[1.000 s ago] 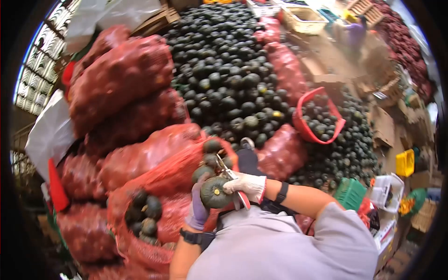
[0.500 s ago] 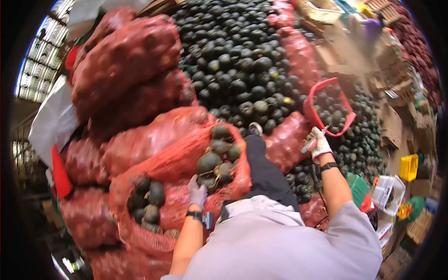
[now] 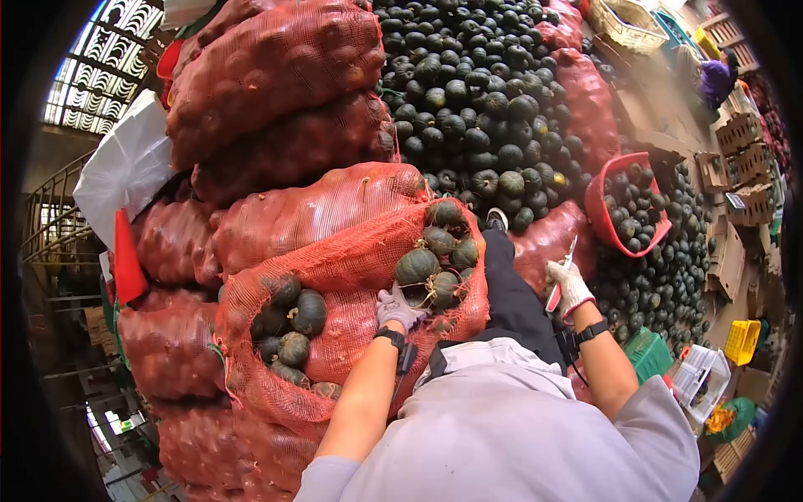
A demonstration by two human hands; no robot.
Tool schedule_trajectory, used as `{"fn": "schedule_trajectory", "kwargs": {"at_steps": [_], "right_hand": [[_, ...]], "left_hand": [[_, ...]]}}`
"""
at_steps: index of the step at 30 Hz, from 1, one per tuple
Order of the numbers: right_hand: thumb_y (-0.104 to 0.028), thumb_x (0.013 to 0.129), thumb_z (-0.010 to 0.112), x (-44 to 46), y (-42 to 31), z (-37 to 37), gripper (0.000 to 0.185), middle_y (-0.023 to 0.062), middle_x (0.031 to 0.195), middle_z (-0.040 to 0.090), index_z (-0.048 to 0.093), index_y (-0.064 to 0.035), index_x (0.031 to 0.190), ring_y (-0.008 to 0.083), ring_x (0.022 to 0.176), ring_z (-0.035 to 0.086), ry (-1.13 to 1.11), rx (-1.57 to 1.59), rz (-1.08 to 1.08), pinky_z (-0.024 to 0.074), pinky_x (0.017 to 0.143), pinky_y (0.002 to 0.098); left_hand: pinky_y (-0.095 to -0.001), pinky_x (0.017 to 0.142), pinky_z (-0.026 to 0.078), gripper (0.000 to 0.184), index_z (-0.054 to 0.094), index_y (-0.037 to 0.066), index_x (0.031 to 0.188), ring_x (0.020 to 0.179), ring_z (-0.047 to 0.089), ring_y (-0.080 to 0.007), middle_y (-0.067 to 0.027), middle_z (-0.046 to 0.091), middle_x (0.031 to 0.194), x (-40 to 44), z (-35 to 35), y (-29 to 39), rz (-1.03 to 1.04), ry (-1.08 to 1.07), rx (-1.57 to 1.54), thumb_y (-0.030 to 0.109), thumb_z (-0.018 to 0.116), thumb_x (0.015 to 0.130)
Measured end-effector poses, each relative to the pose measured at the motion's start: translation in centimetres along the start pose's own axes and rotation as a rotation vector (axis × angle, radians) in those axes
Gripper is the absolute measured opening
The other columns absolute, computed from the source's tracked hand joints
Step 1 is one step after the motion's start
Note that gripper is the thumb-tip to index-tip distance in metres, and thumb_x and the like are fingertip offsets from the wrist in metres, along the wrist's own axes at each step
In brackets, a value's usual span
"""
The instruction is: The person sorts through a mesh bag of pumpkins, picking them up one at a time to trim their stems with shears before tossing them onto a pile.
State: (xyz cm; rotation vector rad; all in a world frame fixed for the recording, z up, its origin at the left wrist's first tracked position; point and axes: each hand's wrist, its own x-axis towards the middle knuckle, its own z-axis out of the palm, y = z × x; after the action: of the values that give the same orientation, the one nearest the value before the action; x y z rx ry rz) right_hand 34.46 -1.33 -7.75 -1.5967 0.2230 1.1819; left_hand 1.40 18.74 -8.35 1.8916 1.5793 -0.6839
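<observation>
1. Evidently, the squash heap [image 3: 485, 109] lies beyond the open mesh sack [image 3: 330, 255].
2. Left hand [image 3: 397, 308] is at the sack's right end, grip unclear; right hand [image 3: 571, 286] grips clippers [image 3: 553, 299] outside it.
3. Large squash [image 3: 416, 268] sits inside the sack beside the left hand; handling it seems the current step.
4. Clippers: the next move probably calls for keeping them clear of the sack.
</observation>
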Motion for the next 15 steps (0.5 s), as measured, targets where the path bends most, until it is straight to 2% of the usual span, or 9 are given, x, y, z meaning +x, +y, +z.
{"fn": "schedule_trajectory", "kwargs": {"at_steps": [2,3,6,8,9,10,11,13,15], "right_hand": [[-0.019,0.087,0.068,0.2,-0.6,-0.4,0.023,0.0001,0.069,0.052,0.047,-0.0152,0.094,0.0126,0.050,0.047,0.017,-0.005,-0.048,0.0393,0.044,0.0278],[-0.021,0.088,0.069,-0.2,-1.2,-0.4,0.024,0.0005,0.070,0.053,0.046,-0.0149,0.096,0.0125,0.051,0.048,0.016,0.008,-0.047,0.0395,0.045,0.0274],[-0.020,0.089,0.068,-1.2,-2.6,-0.6,0.025,-0.0008,0.070,0.052,0.046,-0.0151,0.099,0.0118,0.055,0.050,0.022,0.019,-0.072,0.0417,0.048,0.0270],[-0.019,0.089,0.067,-0.3,-2.2,-1.1,0.020,-0.0020,0.070,0.051,0.048,-0.0163,0.092,0.0108,0.055,0.049,0.069,0.053,-0.071,0.0405,0.048,0.0271],[-0.018,0.087,0.069,-0.4,-2.3,-1.7,0.022,-0.0008,0.071,0.053,0.049,-0.0141,0.095,0.0116,0.056,0.050,0.008,0.071,-0.055,0.0426,0.049,0.0275],[-0.018,0.085,0.072,-0.8,-2.4,-2.1,0.025,0.0004,0.072,0.054,0.051,-0.0120,0.097,0.0124,0.057,0.051,-0.052,0.086,-0.033,0.0447,0.051,0.0278],[-0.019,0.085,0.071,-0.7,-2.1,-2.0,0.020,-0.0002,0.070,0.053,0.053,-0.0123,0.089,0.0120,0.055,0.049,-0.002,0.073,-0.040,0.0425,0.049,0.0275],[-0.019,0.086,0.071,-1.4,-2.3,-0.8,0.019,-0.0002,0.070,0.053,0.053,-0.0125,0.087,0.0116,0.054,0.049,0.056,0.076,-0.027,0.0407,0.048,0.0271],[-0.020,0.086,0.070,-1.6,-2.3,-1.2,0.021,-0.0001,0.070,0.054,0.051,-0.0125,0.090,0.0111,0.054,0.048,0.027,0.075,0.011,0.0386,0.047,0.0266]], "left_hand": [[-0.0476,0.104,0.043,0.113,0.040,0.012,0.143,0.116,0.054,-0.0392,-0.0214,0.058,0.124,-1.1,-1.4,-0.9,0.161,-0.015,-0.113,0.057,0.087,0.050],[-0.0459,0.099,0.048,0.100,0.048,0.009,0.137,0.115,0.056,-0.0338,-0.0188,0.063,0.121,-1.5,-0.9,-2.6,0.119,-0.030,-0.200,0.055,0.086,0.056],[-0.0367,0.092,0.054,0.068,0.047,0.011,0.140,0.124,0.055,-0.0212,-0.0076,0.060,0.132,-2.1,-3.2,-6.2,0.147,-0.660,-1.089,0.045,0.070,0.086],[-0.0395,0.092,0.054,0.068,0.045,0.012,0.142,0.124,0.055,-0.0202,-0.0069,0.058,0.135,-6.5,-7.9,-2.1,-0.031,-0.543,-1.722,0.047,0.067,0.089],[-0.0420,0.094,0.053,0.071,0.045,0.013,0.143,0.124,0.055,-0.0208,-0.0070,0.056,0.137,-7.3,-11.1,0.4,0.166,-0.494,-1.871,0.050,0.068,0.087],[-0.0432,0.099,0.051,0.069,0.044,0.016,0.143,0.126,0.054,-0.0224,-0.0076,0.054,0.140,-6.9,-12.0,2.0,0.415,-0.323,-1.920,0.049,0.068,0.088],[-0.0444,0.103,0.048,0.067,0.044,0.019,0.144,0.128,0.052,-0.0239,-0.0083,0.051,0.142,-6.4,-13.0,3.7,0.663,-0.152,-1.966,0.047,0.068,0.088],[-0.0445,0.107,0.045,0.071,0.043,0.019,0.144,0.131,0.049,-0.0274,-0.0122,0.048,0.143,-2.8,-12.8,4.6,0.384,-0.101,-1.217,0.043,0.071,0.083],[-0.0472,0.107,0.043,0.083,0.036,0.020,0.147,0.131,0.049,-0.0308,-0.0137,0.048,0.141,1.9,-9.1,4.5,0.311,-0.014,-0.343,0.040,0.076,0.078]]}}
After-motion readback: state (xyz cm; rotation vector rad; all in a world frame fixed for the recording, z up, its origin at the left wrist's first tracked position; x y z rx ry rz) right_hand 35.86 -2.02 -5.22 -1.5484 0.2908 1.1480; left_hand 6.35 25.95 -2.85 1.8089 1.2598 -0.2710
